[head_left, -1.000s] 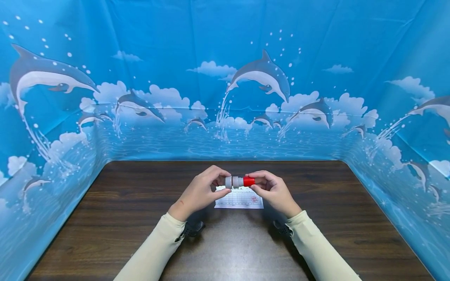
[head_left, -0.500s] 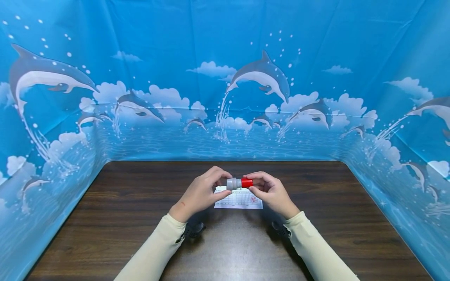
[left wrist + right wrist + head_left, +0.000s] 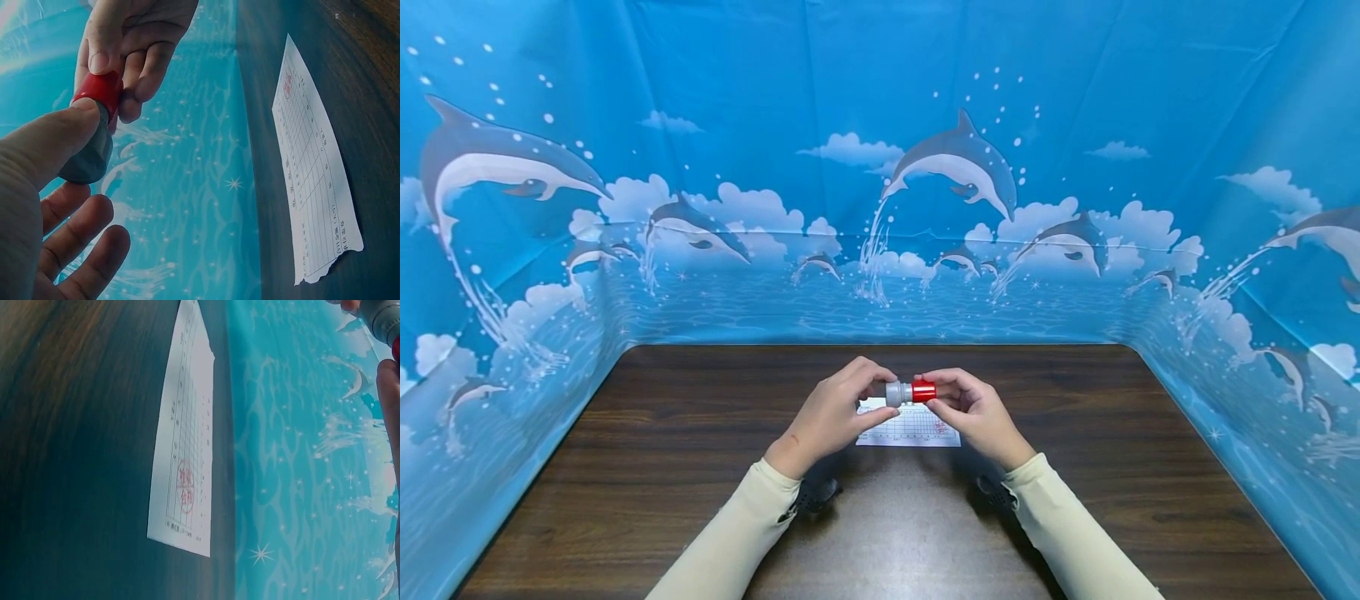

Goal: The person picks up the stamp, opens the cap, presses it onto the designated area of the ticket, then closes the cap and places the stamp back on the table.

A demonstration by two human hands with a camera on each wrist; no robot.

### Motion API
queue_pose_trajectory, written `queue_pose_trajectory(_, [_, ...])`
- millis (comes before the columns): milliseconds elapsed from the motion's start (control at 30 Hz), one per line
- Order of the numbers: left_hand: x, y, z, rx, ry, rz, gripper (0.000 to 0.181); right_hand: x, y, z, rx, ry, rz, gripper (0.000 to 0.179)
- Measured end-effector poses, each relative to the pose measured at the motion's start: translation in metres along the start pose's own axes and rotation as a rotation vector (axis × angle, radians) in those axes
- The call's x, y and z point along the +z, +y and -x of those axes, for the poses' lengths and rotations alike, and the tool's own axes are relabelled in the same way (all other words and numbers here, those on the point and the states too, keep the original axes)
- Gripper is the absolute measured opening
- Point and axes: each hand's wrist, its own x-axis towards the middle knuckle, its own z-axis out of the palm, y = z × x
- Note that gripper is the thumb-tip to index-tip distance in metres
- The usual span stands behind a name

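A small stamp with a red end and a grey cap end is held level above the table, between both hands. My left hand pinches the grey end between thumb and fingers. From the other side, my right hand grips the red end. In the left wrist view the left thumb lies along the grey body, its tip close to the red part. Beneath the stamp lies a printed paper slip with a round red stamp mark.
The dark wood table runs back to a blue dolphin-print curtain, which surrounds it at the back and both sides. Dark wrist devices sit under both cuffs.
The gap between the grey cap and the rest of the stamp has closed, and the stamp looks shorter. My right hand has moved slightly left, toward the left hand.
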Motion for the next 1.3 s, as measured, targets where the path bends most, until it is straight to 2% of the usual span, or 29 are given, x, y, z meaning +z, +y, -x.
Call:
queue_pose_trajectory(100, [0.0009,-0.0006,0.0003,-0.007,0.000,0.002,0.044,-0.0004,0.0003,0.0000,0.011,0.008,0.033,0.040])
queue_pose_trajectory(267, [0.0011,-0.0025,0.0006,-0.003,0.008,0.005,0.044,-0.0015,0.0017,-0.0011,-0.015,0.023,0.105,0.033])
queue_pose_trajectory(433, [0.0034,-0.0041,0.0021,0.006,0.041,-0.002,0.044,-0.0003,0.0014,-0.0011,-0.029,0.045,0.145,0.032])
queue_pose_trajectory(767, [0.0037,-0.0014,0.0026,0.028,0.060,0.001,0.047,-0.0001,-0.0012,-0.0020,-0.025,0.027,0.137,0.033])
queue_pose_trajectory(967, [0.0033,-0.0007,0.0021,0.046,0.082,-0.015,0.045,-0.0002,-0.0032,-0.0020,-0.031,0.049,0.142,0.033])
queue_pose_trajectory(1200, [0.0035,-0.0026,0.0022,0.054,0.065,-0.008,0.047,-0.0004,0.0011,-0.0018,-0.026,0.011,0.144,0.034])
queue_pose_trajectory(1300, [0.0039,-0.0026,0.0016,0.055,0.069,0.002,0.046,-0.0014,0.0007,-0.0011,-0.033,0.021,0.151,0.033])
